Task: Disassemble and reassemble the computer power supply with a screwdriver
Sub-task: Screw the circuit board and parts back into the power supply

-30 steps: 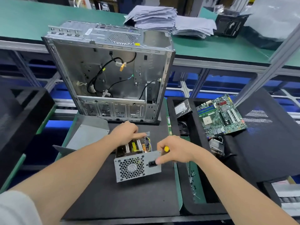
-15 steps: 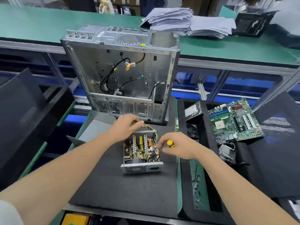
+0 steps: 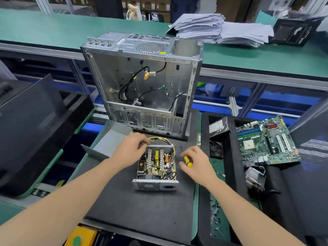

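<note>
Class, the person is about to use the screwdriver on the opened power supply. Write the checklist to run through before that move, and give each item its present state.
1. Power supply open, board exposed: ok.
2. Supply lying flat on the black mat: ok.
3. Left hand at its far-left corner, holding it firmly: cannot tell.
4. Right hand gripping the yellow screwdriver: ok.
5. Screwdriver tip seated on a screw: cannot tell, the shaft is hidden by the hand.
6. Grey cover set aside to the left of the supply: ok.
</note>
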Tool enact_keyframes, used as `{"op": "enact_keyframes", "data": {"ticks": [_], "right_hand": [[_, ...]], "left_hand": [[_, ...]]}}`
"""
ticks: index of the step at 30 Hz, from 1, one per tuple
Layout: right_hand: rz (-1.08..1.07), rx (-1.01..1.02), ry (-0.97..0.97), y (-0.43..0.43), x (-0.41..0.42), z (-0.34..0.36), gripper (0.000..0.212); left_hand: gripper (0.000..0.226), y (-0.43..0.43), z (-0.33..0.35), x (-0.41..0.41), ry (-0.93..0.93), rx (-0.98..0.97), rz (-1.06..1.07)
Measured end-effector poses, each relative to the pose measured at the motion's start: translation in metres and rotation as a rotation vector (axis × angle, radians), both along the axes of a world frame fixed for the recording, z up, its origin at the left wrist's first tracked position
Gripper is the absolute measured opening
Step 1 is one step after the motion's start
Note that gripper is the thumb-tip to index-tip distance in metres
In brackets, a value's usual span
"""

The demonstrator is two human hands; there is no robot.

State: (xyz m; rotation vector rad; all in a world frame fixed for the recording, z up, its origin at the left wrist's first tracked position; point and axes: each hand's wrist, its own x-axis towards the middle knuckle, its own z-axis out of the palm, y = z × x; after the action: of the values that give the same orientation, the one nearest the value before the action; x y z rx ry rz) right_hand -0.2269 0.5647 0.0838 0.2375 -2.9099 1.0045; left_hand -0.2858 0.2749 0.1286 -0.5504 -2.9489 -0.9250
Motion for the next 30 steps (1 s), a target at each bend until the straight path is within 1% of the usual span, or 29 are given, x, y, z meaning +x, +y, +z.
{"op": "enact_keyframes", "data": {"ticks": [2, 4, 7, 9, 11, 12, 14, 16, 17, 19, 20, 22, 24, 26, 30], "right_hand": [[0.072, 0.039, -0.081, -0.002, 0.011, -0.014, 0.032], [0.112, 0.067, -0.113, -0.005, 0.015, -0.019, 0.034], [0.102, 0.059, -0.093, -0.010, 0.005, -0.011, 0.021], [0.035, 0.018, -0.045, -0.013, -0.006, -0.001, 0.014], [-0.072, -0.065, 0.000, -0.018, -0.018, 0.011, 0.013], [-0.107, -0.098, 0.016, -0.021, -0.025, 0.018, 0.014], [-0.118, -0.124, 0.034, -0.031, -0.037, 0.030, 0.015], [-0.089, -0.106, 0.036, -0.044, -0.047, 0.040, 0.018], [-0.069, -0.089, 0.027, -0.051, -0.052, 0.044, 0.020], [-0.014, -0.049, 0.005, -0.065, -0.059, 0.051, 0.024], [0.024, -0.019, -0.006, -0.073, -0.063, 0.052, 0.025], [0.122, 0.066, -0.046, -0.089, -0.070, 0.053, 0.028], [0.202, 0.162, -0.138, -0.105, -0.075, 0.051, 0.035], [0.238, 0.263, -0.209, -0.116, -0.079, 0.045, 0.043], [0.205, 0.408, -0.175, -0.127, -0.079, 0.038, 0.041]], "left_hand": [[0.022, -0.007, -0.004, 0.001, -0.019, 0.019, 0.041], [0.027, -0.016, -0.007, 0.000, -0.045, 0.037, 0.094], [0.037, -0.035, -0.005, -0.002, -0.050, 0.073, 0.214], [0.041, -0.049, -0.001, -0.001, -0.052, 0.104, 0.273], [0.037, -0.065, 0.006, 0.001, -0.109, 0.098, 0.262], [0.030, -0.073, 0.009, 0.002, -0.160, 0.068, 0.236], [0.017, -0.090, 0.015, 0.004, -0.285, -0.060, 0.149], [0.019, -0.106, 0.018, 0.005, -0.369, -0.246, 0.028], [0.022, -0.113, 0.018, 0.005, -0.370, -0.346, -0.026], [0.027, -0.122, 0.013, 0.005, -0.279, -0.500, -0.114], [0.023, -0.126, 0.010, 0.004, -0.227, -0.521, -0.139], [0.013, -0.131, 0.004, 0.002, -0.169, -0.476, -0.147], [0.012, -0.136, -0.001, 0.000, -0.108, -0.445, -0.146], [0.014, -0.140, -0.003, -0.002, -0.036, -0.405, -0.150], [0.018, -0.149, 0.001, -0.013, 0.070, -0.387, -0.126]]}}
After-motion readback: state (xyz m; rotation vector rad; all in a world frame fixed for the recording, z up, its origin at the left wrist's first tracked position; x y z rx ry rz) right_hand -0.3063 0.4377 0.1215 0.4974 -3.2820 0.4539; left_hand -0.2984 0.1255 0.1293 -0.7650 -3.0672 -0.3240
